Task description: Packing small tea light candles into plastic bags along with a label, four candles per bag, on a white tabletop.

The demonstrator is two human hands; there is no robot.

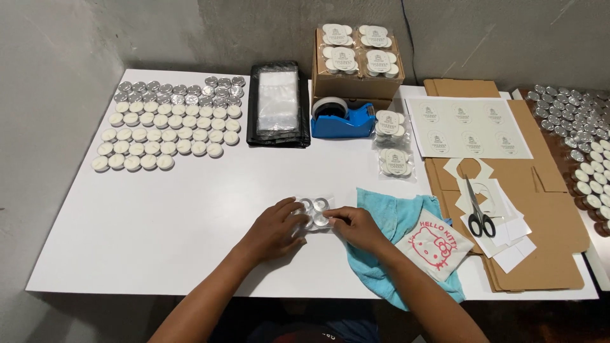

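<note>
Both forearms enter from the near edge; we see the left hand [273, 225] and right hand [352, 225] pinched together on a small clear bag [314, 213] of tealights, seemingly four. Bag sits on the white table [190, 216]. Just right of the grip: blue cloth [397, 219]. Farther right: scissors [480, 213] on cardboard [546, 190]. Beyond the grip: tape dispenser [343, 119]. Far left: rows of tealights [168, 130].

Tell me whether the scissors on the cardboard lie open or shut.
Shut. The scissors lie flat on paper scraps over the cardboard, blades together in one thin line, black handles side by side toward the person.
</note>
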